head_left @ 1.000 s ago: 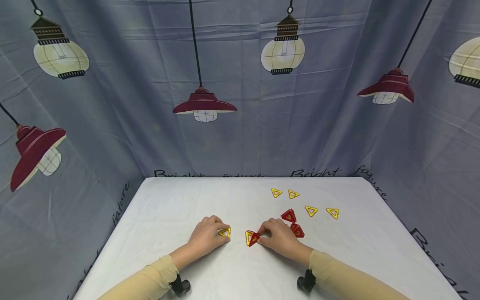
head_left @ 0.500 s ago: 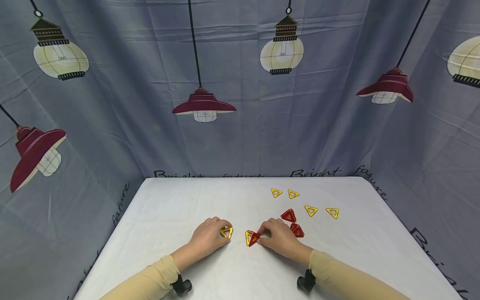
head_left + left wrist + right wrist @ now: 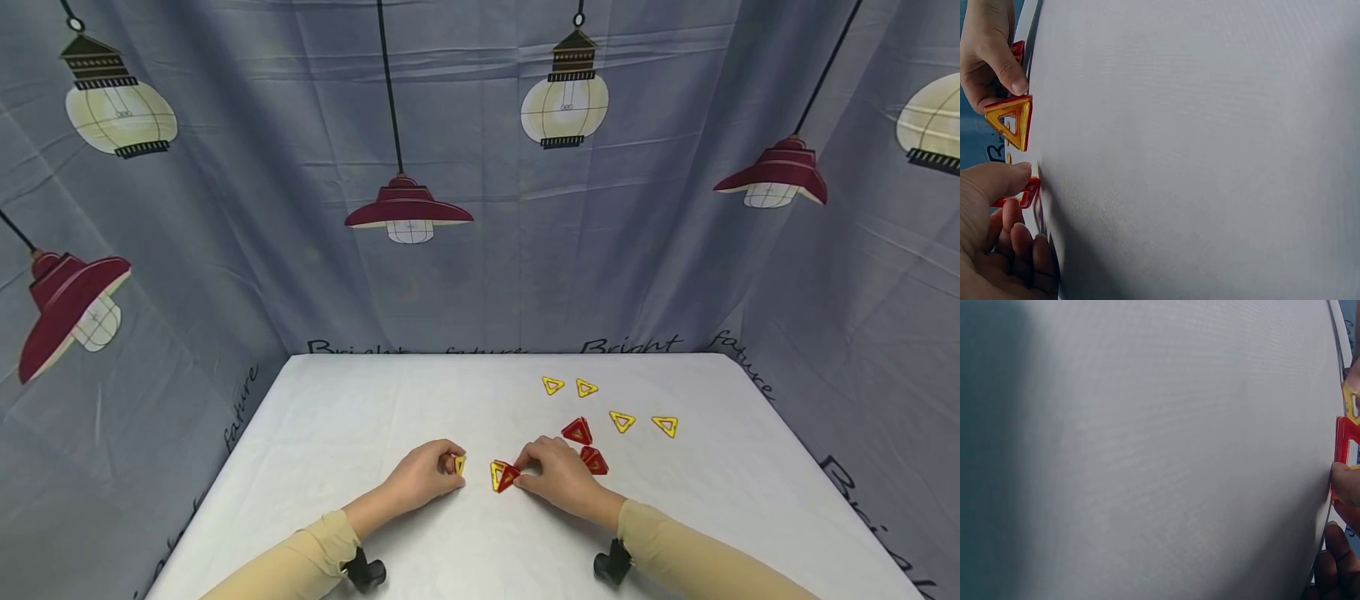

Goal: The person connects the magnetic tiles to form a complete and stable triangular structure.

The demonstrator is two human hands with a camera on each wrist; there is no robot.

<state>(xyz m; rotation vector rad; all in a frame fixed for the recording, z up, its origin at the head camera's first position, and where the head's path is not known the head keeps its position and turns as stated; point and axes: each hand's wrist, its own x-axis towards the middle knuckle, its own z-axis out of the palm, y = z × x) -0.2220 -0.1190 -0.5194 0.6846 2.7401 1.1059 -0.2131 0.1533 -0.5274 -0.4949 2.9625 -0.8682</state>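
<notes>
My left hand (image 3: 423, 475) pinches a yellow triangular magnetic tile (image 3: 460, 465), now turned nearly edge-on to the head view. In the left wrist view red also shows on this tile (image 3: 1030, 195) between thumb and fingers. To the right, my right hand (image 3: 561, 479) pinches a joined piece of triangular tiles, its red side (image 3: 509, 477) by the fingertips and its yellow side (image 3: 496, 477) facing left. A short gap separates this piece from the left hand's tile. Right beside the right hand lie two red tile pieces (image 3: 578, 431), the nearer one (image 3: 595, 461) partly hidden by it.
Several yellow triangular tiles lie apart toward the back right of the white table (image 3: 360, 400), among them one tile (image 3: 553, 381) far back and another (image 3: 674, 427) furthest right. A grey curtain (image 3: 480, 283) printed with lamps hangs around the table.
The left hand has shifted slightly right and turned its yellow tile from face-on to nearly edge-on. The right hand and its joined piece stay in place.
</notes>
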